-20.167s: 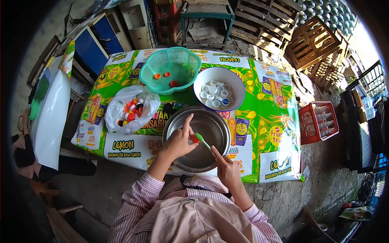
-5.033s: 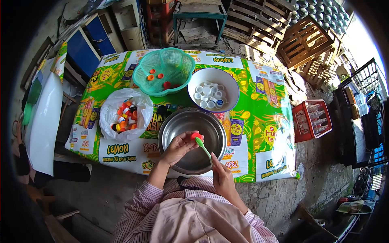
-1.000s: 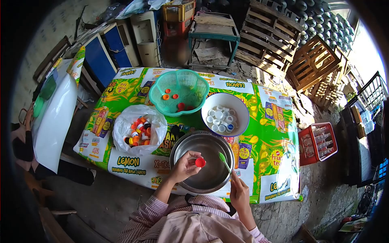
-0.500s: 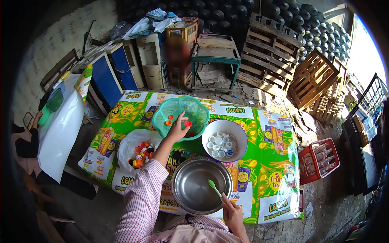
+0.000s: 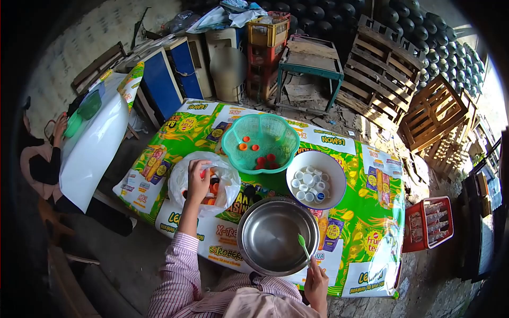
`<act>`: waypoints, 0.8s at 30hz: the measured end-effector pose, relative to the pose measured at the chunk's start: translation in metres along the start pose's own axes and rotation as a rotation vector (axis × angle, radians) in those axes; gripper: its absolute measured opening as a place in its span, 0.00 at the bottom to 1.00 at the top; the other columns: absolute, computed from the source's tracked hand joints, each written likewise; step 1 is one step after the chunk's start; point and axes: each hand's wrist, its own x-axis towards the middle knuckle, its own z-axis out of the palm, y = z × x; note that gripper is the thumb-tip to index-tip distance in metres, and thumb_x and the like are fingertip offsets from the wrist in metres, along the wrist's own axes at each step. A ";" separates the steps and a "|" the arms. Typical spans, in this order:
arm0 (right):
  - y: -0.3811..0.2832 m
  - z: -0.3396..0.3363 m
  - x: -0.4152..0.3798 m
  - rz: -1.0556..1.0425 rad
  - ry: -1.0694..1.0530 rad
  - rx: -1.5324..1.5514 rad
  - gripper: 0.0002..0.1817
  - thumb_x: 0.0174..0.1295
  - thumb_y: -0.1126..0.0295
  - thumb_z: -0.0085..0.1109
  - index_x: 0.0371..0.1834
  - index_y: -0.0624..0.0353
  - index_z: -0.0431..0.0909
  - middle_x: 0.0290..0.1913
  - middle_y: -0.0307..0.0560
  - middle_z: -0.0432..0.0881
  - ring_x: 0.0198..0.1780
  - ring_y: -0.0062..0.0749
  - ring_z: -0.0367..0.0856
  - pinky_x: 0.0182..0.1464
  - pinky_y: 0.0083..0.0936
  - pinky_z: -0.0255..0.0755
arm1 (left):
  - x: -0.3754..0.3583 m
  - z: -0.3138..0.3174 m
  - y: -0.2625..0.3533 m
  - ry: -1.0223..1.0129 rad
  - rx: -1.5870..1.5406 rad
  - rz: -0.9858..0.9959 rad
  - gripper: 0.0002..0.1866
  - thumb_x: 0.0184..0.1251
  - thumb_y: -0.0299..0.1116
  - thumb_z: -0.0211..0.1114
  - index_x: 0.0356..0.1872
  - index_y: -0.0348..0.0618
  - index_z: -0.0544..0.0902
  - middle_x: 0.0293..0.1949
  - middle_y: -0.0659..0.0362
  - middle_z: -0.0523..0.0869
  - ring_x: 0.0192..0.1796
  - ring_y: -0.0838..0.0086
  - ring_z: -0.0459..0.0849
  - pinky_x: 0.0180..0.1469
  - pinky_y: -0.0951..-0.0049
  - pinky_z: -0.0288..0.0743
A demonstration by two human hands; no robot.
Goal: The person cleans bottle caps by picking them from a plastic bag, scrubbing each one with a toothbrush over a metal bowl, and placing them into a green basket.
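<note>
My left hand (image 5: 198, 183) reaches into a white plastic bag (image 5: 229, 182) of orange, red and dark bottle caps (image 5: 213, 186). Its fingers are bent together and the tips are hidden, so what they grip does not show. My right hand (image 5: 316, 281) grips a green plastic spoon (image 5: 303, 244) by its pale handle, its head over the rim of a steel bowl (image 5: 249, 258). Behind the steel bowl, a green plastic basket (image 5: 233, 153) contains several orange and red caps (image 5: 244, 147). White caps (image 5: 310, 183) lie in a white bowl (image 5: 334, 197) with a blue rim.
A printed green and white sheet covers the table (image 5: 366, 233). To the left, a person (image 5: 42, 164) sits at another table (image 5: 95, 153) with a green container. A red crate (image 5: 428, 222) stands right of my table. Wooden pallets (image 5: 384, 74) and a green-framed table (image 5: 310, 66) stand behind.
My left hand has moved from the green basket to the plastic bag. The red cap that was at its fingers is no longer seen there. My right hand still holds the spoon; the view has shifted.
</note>
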 end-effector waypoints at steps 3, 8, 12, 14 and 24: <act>0.001 -0.003 0.002 0.002 -0.007 -0.013 0.25 0.58 0.80 0.49 0.61 0.56 0.68 0.28 0.55 0.77 0.28 0.51 0.77 0.30 0.38 0.69 | -0.023 -0.018 -0.015 -0.154 0.207 -0.016 0.10 0.52 0.27 0.62 0.38 0.48 0.80 0.42 0.56 0.72 0.47 0.59 0.71 0.53 0.62 0.64; 0.001 0.002 0.006 -0.011 -0.004 -0.007 0.25 0.58 0.79 0.50 0.61 0.56 0.69 0.28 0.55 0.77 0.29 0.50 0.77 0.31 0.38 0.68 | -0.045 -0.018 -0.023 -0.232 0.312 -0.068 0.13 0.50 0.31 0.65 0.40 0.53 0.79 0.45 0.58 0.71 0.51 0.59 0.68 0.53 0.60 0.62; -0.006 0.002 0.009 -0.013 -0.051 -0.039 0.25 0.58 0.79 0.51 0.62 0.54 0.69 0.27 0.53 0.77 0.26 0.48 0.76 0.28 0.37 0.67 | -0.045 -0.020 -0.027 -0.294 0.456 -0.112 0.12 0.53 0.26 0.62 0.39 0.53 0.80 0.45 0.59 0.71 0.52 0.63 0.67 0.53 0.62 0.59; -0.008 0.002 0.007 -0.022 -0.067 -0.049 0.26 0.57 0.79 0.51 0.62 0.54 0.69 0.27 0.53 0.76 0.26 0.47 0.76 0.28 0.36 0.67 | -0.042 -0.019 -0.031 -0.252 0.472 -0.120 0.12 0.53 0.25 0.61 0.39 0.54 0.80 0.45 0.59 0.71 0.52 0.63 0.67 0.53 0.62 0.58; -0.021 0.003 0.013 -0.048 -0.091 0.006 0.25 0.57 0.81 0.51 0.60 0.56 0.70 0.29 0.56 0.77 0.27 0.49 0.77 0.29 0.36 0.68 | -0.028 -0.006 -0.043 -0.387 0.576 -0.137 0.24 0.53 0.36 0.65 0.55 0.53 0.75 0.52 0.61 0.75 0.57 0.69 0.68 0.55 0.60 0.56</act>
